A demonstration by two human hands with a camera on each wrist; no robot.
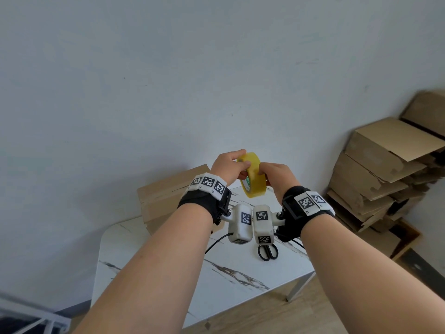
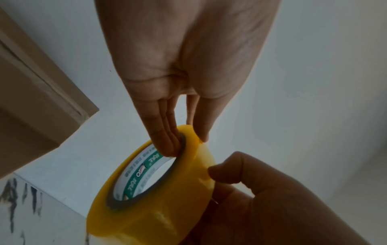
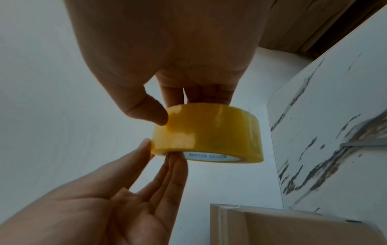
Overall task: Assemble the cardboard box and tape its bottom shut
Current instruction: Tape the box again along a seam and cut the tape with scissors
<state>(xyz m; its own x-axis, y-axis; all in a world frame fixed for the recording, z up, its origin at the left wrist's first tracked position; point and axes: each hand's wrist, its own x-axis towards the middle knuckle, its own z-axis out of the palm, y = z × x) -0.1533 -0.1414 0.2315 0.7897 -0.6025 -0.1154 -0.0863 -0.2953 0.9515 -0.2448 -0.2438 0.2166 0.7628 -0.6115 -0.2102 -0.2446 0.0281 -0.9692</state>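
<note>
Pale wall behind, and a marble-patterned surface [image 1: 168, 273] carrying the cardboard box [image 1: 168, 196] at ten o'clock and scissors [image 1: 267, 252] nearer in. Both hands hold the yellow tape roll [image 1: 252, 174] up above it: the left hand [image 1: 228, 166] with straight fingers [image 2: 167, 140] hooked inside the core, the right hand [image 1: 277, 177] curled round the rim, thumb on the outer wrap. I'd say they're hunting the tape's loose end; next it needs peeling free and carrying to the box's seam.

From my remote seat, the black-handled scissors [image 1: 267, 252] show only their loops; wrist cameras hide the blades. My forearm covers part of the brown cardboard box [image 1: 168, 196]. The stacked flattened cardboard [image 1: 385, 169] blurs at the right edge.
</note>
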